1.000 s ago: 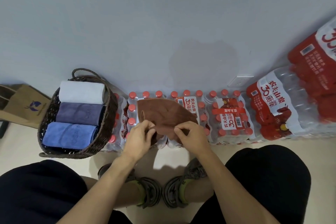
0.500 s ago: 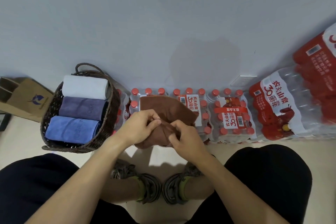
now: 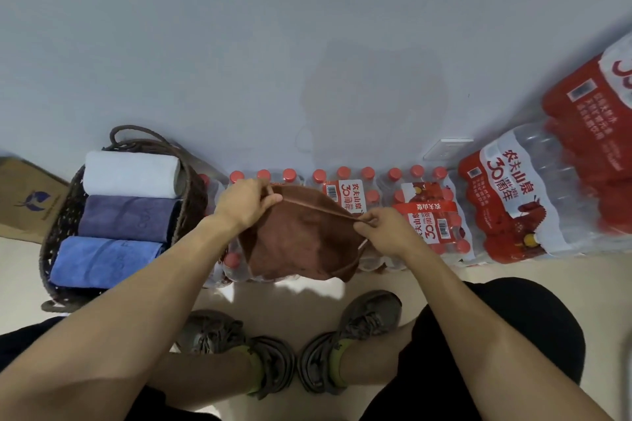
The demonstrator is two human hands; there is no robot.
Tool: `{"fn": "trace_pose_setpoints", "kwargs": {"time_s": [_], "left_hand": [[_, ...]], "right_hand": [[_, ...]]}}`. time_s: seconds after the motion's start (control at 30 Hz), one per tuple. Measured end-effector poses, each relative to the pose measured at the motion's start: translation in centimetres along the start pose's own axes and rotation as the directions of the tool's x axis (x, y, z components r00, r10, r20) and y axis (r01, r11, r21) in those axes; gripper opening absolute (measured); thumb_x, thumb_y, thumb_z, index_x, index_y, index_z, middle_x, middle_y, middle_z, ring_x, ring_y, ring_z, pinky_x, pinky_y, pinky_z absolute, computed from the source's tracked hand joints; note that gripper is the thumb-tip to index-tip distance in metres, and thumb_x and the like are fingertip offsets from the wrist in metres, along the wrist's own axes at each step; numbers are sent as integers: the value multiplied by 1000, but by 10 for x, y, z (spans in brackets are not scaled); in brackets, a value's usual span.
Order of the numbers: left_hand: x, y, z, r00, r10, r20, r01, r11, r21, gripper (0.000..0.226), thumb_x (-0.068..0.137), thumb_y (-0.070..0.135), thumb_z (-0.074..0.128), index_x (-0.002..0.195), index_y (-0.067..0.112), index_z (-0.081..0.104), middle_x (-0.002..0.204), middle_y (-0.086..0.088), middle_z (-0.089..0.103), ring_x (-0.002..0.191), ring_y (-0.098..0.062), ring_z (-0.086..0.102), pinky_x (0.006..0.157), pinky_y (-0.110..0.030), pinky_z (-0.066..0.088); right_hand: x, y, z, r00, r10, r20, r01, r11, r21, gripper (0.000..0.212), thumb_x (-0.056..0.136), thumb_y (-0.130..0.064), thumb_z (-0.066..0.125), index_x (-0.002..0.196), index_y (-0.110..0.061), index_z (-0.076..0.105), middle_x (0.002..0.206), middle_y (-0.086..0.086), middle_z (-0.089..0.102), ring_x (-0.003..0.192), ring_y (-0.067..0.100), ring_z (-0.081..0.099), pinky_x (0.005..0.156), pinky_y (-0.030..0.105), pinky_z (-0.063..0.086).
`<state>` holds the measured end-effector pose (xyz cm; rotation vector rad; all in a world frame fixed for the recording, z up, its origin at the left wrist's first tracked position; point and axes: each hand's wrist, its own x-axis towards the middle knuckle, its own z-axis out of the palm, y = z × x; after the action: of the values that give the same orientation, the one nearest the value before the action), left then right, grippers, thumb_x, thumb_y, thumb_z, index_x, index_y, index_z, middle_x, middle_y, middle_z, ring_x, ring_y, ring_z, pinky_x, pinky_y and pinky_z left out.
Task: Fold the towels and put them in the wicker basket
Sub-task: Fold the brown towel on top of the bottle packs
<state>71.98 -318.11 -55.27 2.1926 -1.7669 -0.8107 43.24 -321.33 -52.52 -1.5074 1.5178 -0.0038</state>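
A brown towel (image 3: 301, 243) hangs spread between my two hands above shrink-wrapped packs of water bottles. My left hand (image 3: 248, 203) pinches its upper left corner and my right hand (image 3: 383, 232) pinches the upper right corner, so the top hem is stretched taut. To the left stands the dark wicker basket (image 3: 196, 195). It holds a rolled white towel (image 3: 131, 174), a purple towel (image 3: 128, 219) and a blue towel (image 3: 106, 261), side by side.
Packs of red-capped water bottles (image 3: 424, 212) line the wall, with larger red packs (image 3: 533, 202) stacked at the right. A brown paper bag (image 3: 27, 198) lies left of the basket. My knees and grey shoes (image 3: 287, 352) are on the beige floor below.
My hands were close together at the towel's near edge. They have moved apart and upward, pulling the brown towel open and stretching its top hem.
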Motion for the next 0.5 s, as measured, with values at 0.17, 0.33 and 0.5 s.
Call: {"fn": "trace_pose_setpoints", "kwargs": {"time_s": [0.17,0.33,0.5], "left_hand": [[26,-18,24,996,-11,89,22,992,-121,33,83,-3,60,110,13,54,106,-6,52,96,-28,60,87,-30,48],[29,-31,44,996,-82,37,85,993,-77,51,85,5,66,132,15,50,124,-8,41,108,-31,55,103,-42,45],[19,-38,58,970,-217,-112,199,968,-151,44,82,17,75,123,13,60,123,-8,51,115,-30,53,104,-46,43]], "right_hand": [[42,13,23,993,32,-118,-49,988,-146,4,97,-23,58,96,-20,60,113,4,67,96,19,59,79,29,46],[49,30,48,974,80,-210,-105,988,-109,30,89,-29,69,112,-23,50,114,-1,62,106,23,63,93,43,54],[49,34,59,953,8,-303,-70,978,-195,38,87,-31,71,116,-26,47,123,2,52,105,23,61,91,41,53]]}}
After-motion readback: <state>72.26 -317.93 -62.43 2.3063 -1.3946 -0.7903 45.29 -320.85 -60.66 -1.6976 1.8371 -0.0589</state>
